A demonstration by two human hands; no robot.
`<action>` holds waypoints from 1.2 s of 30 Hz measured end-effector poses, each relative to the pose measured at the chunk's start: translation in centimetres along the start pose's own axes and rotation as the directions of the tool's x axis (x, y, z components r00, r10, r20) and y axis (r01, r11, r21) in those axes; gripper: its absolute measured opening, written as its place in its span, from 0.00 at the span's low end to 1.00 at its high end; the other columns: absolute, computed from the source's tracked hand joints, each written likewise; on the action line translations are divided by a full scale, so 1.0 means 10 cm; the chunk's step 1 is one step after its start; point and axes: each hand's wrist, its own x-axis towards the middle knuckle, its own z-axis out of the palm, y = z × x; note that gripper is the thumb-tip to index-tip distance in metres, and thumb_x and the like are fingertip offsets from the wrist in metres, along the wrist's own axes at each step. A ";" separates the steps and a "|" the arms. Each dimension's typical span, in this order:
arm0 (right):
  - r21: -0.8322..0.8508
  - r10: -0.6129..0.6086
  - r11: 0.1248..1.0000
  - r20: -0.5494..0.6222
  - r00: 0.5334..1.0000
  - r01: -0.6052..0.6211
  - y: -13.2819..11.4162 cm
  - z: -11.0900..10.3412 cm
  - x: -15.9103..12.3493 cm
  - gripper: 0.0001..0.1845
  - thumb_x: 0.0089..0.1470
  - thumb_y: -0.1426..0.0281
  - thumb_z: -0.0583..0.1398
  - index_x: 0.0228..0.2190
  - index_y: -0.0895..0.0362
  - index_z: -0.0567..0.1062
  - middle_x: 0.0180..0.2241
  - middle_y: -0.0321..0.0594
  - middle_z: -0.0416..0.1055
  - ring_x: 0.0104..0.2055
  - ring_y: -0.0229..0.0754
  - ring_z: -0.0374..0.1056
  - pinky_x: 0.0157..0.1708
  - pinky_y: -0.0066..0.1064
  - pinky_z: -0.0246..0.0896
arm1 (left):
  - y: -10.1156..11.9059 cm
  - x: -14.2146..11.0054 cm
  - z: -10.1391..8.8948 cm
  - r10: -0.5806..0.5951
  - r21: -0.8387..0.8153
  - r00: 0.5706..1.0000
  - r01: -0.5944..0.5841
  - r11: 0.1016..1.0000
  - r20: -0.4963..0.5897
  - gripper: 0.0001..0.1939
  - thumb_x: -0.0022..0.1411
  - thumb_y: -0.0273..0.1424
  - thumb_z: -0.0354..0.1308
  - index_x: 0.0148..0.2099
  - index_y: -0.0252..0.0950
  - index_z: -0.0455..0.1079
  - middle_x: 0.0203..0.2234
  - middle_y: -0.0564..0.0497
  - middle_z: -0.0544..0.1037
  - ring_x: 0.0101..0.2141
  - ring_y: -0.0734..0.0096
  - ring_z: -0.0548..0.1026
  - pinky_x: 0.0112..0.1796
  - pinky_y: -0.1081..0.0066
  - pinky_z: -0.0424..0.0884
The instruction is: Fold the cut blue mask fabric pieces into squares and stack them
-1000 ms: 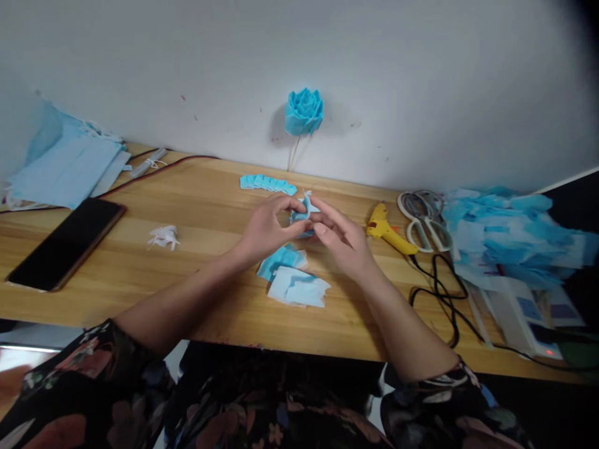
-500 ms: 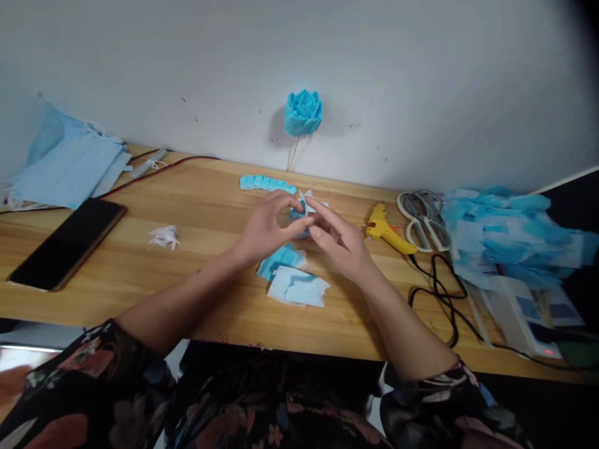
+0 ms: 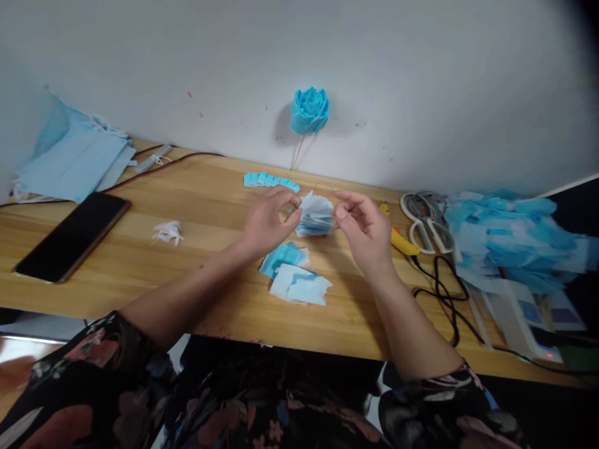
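A fanned pile of pale blue and white fabric pieces (image 3: 316, 215) lies on the table between my two hands. My left hand (image 3: 269, 221) is at the pile's left edge, thumb and index finger bent almost together; whatever is between the tips is too small to make out. By the right edge, my right hand (image 3: 367, 234) has its thumb and fingers pinched, and I cannot make out what they hold. Nearer to me lie a bright blue fabric piece (image 3: 283, 259) and pale cut pieces (image 3: 302, 284). Behind my left hand runs a row of folded blue pieces (image 3: 269, 181).
A blue fabric flower (image 3: 310, 111) on a thin stick leans at the wall. Rightward are a yellow glue gun (image 3: 405, 243), scissors (image 3: 428, 231) and a blue scrap heap (image 3: 505, 237). Leftward are a phone (image 3: 72, 237), face masks (image 3: 75, 162) and white scraps (image 3: 167, 232).
My hands have drawn apart, the right one moving right in front of the glue gun. The fabric pile between them now shows. The whole view has shifted slightly.
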 end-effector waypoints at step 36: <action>0.715 0.359 0.687 -0.178 0.916 -0.130 0.23 -0.20 0.30 0.16 0.42 0.65 0.73 0.30 0.52 0.72 0.32 0.29 0.75 0.34 0.35 0.72 0.30 0.25 0.72 | -0.05 -0.12 0.08 0.250 0.266 0.827 -0.424 0.866 0.504 0.11 0.68 0.31 0.56 0.47 0.35 0.78 0.56 0.44 0.79 0.58 0.55 0.74 0.62 0.51 0.65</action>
